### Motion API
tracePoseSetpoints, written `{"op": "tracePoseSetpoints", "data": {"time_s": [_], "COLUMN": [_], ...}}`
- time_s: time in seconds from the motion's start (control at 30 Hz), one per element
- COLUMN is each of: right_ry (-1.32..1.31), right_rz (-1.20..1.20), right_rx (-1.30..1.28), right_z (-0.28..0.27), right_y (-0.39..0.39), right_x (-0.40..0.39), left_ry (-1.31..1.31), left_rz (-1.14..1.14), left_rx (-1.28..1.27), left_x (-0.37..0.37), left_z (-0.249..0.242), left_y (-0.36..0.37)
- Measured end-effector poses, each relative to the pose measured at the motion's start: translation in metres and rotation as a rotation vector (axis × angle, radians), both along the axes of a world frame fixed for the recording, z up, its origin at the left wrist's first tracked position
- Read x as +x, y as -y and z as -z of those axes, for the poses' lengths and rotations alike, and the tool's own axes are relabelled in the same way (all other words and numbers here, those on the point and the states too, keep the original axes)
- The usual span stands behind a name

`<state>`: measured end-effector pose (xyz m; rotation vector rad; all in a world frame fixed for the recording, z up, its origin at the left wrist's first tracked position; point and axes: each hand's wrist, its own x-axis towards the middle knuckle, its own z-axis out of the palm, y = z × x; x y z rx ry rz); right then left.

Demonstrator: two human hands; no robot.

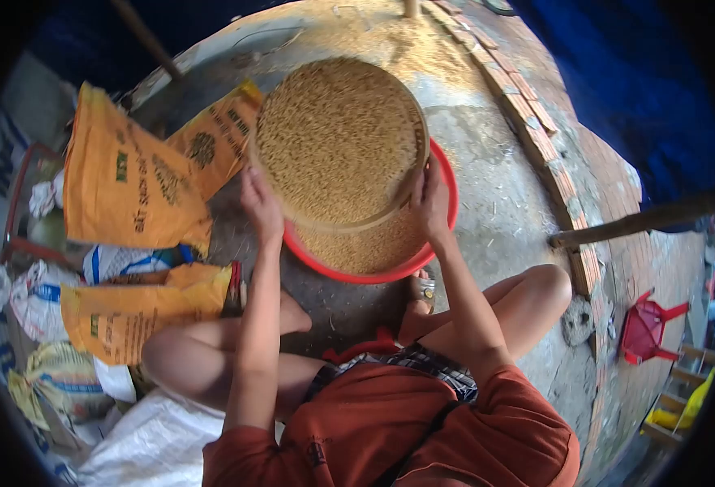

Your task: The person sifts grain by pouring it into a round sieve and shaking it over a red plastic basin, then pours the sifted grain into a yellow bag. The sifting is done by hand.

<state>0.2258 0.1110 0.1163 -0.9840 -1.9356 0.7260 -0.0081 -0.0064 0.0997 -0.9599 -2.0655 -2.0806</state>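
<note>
A round sieve [337, 142] full of light brown grain is held up over a red basin [448, 203]. My left hand [261, 203] grips the sieve's rim at the lower left, and my right hand [431, 195] grips it at the lower right. Grain [361, 247] also lies in the basin, seen below the sieve's near edge; the rest of the basin is hidden under the sieve. Both hands have their fingers partly hidden behind the rim.
Orange sacks [130, 174] and white bags [154, 442] lie at the left. Scattered grain [430, 53] covers the floor at the back. A brick edge [548, 154], a wooden pole [637, 223] and an overturned red stool [645, 329] are at the right.
</note>
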Motion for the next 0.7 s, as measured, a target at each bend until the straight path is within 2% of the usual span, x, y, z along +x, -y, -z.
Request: {"op": "tracePoseSetpoints", "data": {"time_s": [0.03, 0.1, 0.17, 0.2, 0.27, 0.3, 0.37, 0.47, 0.5, 0.57, 0.67, 0.7], "right_ry": [0.052, 0.039, 0.266, 0.271, 0.344, 0.345, 0.330, 0.206, 0.199, -0.071, -0.081, -0.101], "right_rz": [0.003, -0.044, -0.041, -0.054, -0.015, -0.011, -0.050, -0.052, -0.046, -0.052, -0.071, -0.096], "right_rx": [0.032, -0.005, -0.225, -0.225, -0.263, -0.263, -0.210, -0.252, -0.239, -0.005, -0.015, -0.016], "right_z": [0.018, 0.048, 0.084, 0.091, 0.100, 0.096, 0.083, 0.044, 0.020, -0.020, 0.006, 0.022], "right_y": [-0.005, -0.004, -0.007, -0.007, -0.003, -0.001, -0.005, -0.010, -0.006, 0.008, -0.006, -0.009], "right_x": [-0.003, -0.005, -0.001, 0.000, 0.006, 0.006, 0.007, 0.003, 0.000, -0.003, -0.005, -0.006], "left_ry": [-0.038, 0.144, 0.175, 0.217, 0.305, 0.385, 0.376, 0.289, 0.281, 0.154, 0.139, 0.141], "left_rz": [0.041, 0.101, -0.037, -0.064, -0.028, 0.017, -0.004, 0.025, 0.032, 0.027, 0.047, 0.042], "left_rx": [-0.041, -0.186, -0.440, -0.539, -0.544, -0.541, -0.504, -0.256, -0.243, 0.076, 0.008, 0.003], "left_x": [-0.007, -0.014, -0.010, -0.009, -0.015, -0.015, -0.015, -0.016, -0.013, -0.003, 0.000, -0.003], "left_z": [0.016, 0.057, 0.091, 0.103, 0.127, 0.124, 0.116, 0.060, 0.036, -0.009, -0.016, -0.001], "left_y": [0.001, 0.005, 0.014, 0.017, 0.019, 0.018, 0.014, 0.006, 0.003, 0.002, 0.009, 0.010]}}
